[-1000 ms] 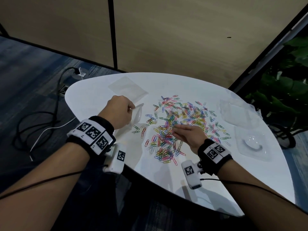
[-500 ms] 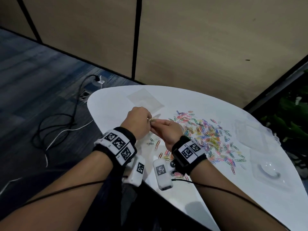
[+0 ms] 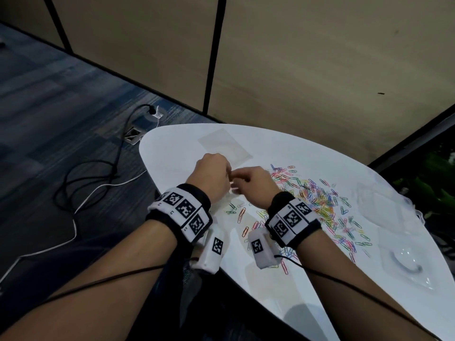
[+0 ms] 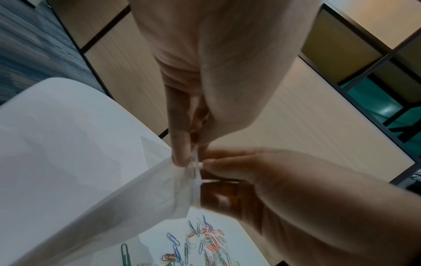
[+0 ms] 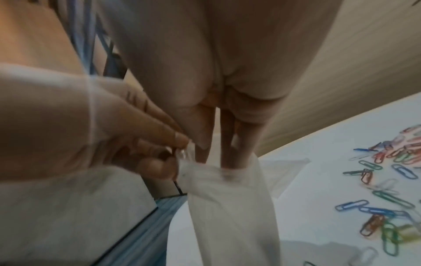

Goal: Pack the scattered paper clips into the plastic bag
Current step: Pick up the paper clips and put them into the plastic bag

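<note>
Between my hands a clear plastic bag [image 3: 234, 193] hangs over the white table [image 3: 172, 143]. My left hand [image 3: 218, 173] pinches its top edge [image 4: 193, 162] between thumb and fingers. From the right, my right hand [image 3: 248, 183] grips the same rim, thumb outside and fingertips [image 5: 227, 154] dipped into the bag's mouth [image 5: 218, 169]. The bag's body [image 4: 136, 198] droops toward the table and looks empty. Coloured paper clips [image 3: 317, 200] lie scattered to the right of both hands, also seen in the wrist views [image 4: 205, 241] [image 5: 387, 189].
A second flat clear bag [image 3: 225, 146] lies at the table's far side. Clear plastic packs [image 3: 384, 203] and a domed clear tray [image 3: 406, 264] sit at the right end. The table's near edge runs under my wrists. Cables [image 3: 98, 173] trail on the floor at left.
My right hand left the clip pile and came over to the left hand, taking hold of the bag's rim. The left hand kept its grip on the bag.
</note>
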Demonstrator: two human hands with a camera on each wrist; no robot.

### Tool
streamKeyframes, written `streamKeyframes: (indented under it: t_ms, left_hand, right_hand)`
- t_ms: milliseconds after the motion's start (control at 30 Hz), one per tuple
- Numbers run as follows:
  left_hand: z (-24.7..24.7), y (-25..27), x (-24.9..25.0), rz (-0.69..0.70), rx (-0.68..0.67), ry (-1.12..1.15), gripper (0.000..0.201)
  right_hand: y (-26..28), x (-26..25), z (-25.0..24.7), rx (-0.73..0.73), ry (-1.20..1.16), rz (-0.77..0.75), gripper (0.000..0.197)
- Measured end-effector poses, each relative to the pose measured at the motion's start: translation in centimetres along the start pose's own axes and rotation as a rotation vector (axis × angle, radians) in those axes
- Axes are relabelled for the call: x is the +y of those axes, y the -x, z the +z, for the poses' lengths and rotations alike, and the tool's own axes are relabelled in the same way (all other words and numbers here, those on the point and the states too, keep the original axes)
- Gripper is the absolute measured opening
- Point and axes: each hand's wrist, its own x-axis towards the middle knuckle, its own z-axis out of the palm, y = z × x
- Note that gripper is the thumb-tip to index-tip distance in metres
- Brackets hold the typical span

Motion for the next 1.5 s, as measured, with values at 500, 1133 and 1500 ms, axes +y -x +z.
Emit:
streamKeyframes:
  t_ms: [500, 1133, 1500]
  left_hand:
    - [-0.9, -0.8, -1.0, -0.028, 0.016, -0.009, 0.027]
    - [-0.3, 0.2, 0.8, -0.023, -0.110, -0.024, 0.022]
    - [0.6, 0.3, 1.3, -0.012, -0.143, -0.031, 0.025]
  right_hand:
    - [3.0, 10.8, 6.0, -0.306, 0.856, -0.221, 0.058]
    - [3.1, 14.6, 0.7, 0.255, 0.286, 0.262, 0.012]
    - [3.0, 6.3, -4.2, 0.248, -1.333, 0.388, 0.011]
